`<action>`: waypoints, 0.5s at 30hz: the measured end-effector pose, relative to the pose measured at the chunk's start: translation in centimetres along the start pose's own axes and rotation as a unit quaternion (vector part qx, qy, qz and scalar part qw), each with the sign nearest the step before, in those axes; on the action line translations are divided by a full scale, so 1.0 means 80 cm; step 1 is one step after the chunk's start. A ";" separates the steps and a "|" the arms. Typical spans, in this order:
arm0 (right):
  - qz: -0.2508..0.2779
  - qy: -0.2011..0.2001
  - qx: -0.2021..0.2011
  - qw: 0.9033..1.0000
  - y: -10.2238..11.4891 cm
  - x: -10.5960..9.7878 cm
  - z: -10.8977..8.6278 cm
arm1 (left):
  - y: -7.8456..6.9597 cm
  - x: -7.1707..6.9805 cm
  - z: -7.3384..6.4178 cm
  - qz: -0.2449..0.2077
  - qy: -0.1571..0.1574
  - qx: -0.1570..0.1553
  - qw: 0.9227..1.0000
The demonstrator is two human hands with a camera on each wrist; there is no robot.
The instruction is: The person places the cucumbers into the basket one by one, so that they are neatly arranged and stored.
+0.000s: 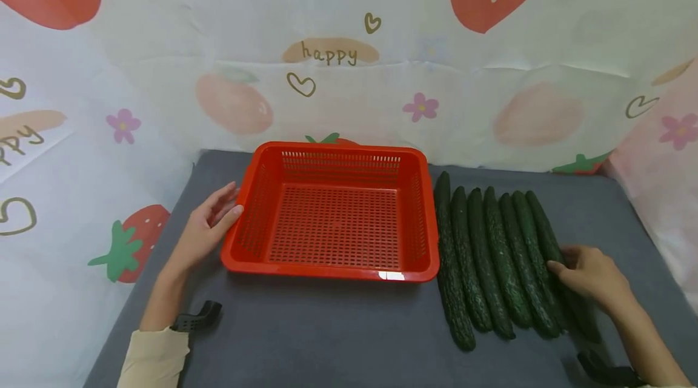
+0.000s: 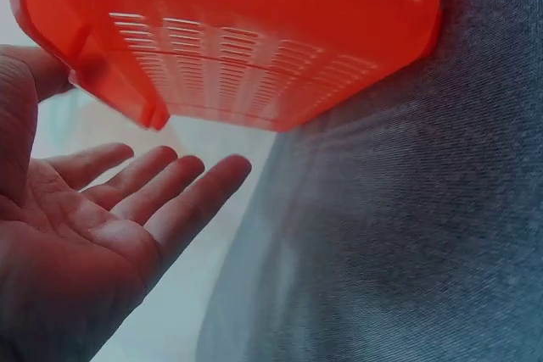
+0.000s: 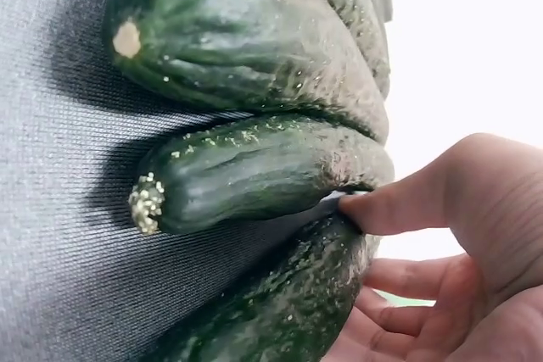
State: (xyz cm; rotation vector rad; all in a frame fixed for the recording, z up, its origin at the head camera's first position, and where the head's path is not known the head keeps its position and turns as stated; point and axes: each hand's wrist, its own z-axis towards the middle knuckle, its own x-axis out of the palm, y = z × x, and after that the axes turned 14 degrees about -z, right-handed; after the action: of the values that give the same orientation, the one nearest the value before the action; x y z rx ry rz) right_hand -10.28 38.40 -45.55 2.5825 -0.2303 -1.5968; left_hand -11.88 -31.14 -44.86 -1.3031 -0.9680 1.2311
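A red plastic basket [image 1: 332, 268] with slotted walls and a perforated floor stands on the grey tabletop, with nothing in it. At its left side is my left hand [image 1: 203, 230], thumb against the rim and fingers extended; the left wrist view shows the fingers [image 2: 182, 209] spread below the rim, not curled round it. Several dark green cucumbers lie side by side right of the basket. My right hand [image 1: 597, 277] grips the rightmost cucumber [image 1: 545, 227], thumb on its near-left side, fingers round the other. In the right wrist view this cucumber [image 3: 280, 315] slants away from its neighbour [image 3: 246, 171].
The leftmost cucumber [image 1: 449, 267] lies right beside the basket's right wall. A printed cloth [image 1: 338, 103] with strawberries and hearts hangs behind and at both sides of the table [image 1: 327, 333]. Black straps with small mounts sit at both wrists.
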 end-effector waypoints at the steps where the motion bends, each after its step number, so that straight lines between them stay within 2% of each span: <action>1: 0.003 -0.001 -0.002 1.000 -0.001 0.000 -0.002 | 0.002 0.001 0.001 -0.009 0.000 -0.007 1.000; 6: 0.029 -0.017 -0.014 0.999 -0.003 -0.001 -0.012 | 0.010 0.002 0.004 -0.039 0.004 -0.023 0.999; 10: 0.057 -0.023 -0.023 0.998 0.001 -0.009 -0.019 | 0.018 0.001 0.004 -0.066 0.009 -0.015 0.998; 15: 0.074 -0.027 -0.043 0.996 0.019 -0.021 -0.024 | 0.026 0.004 0.005 -0.109 0.010 -0.004 0.994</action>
State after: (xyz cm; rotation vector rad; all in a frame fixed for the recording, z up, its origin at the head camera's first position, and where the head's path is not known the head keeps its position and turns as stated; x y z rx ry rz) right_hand -9.43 37.22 -42.97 2.3997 -0.3406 -1.5903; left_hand -12.44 -31.00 -46.96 -1.1793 -1.0703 1.0458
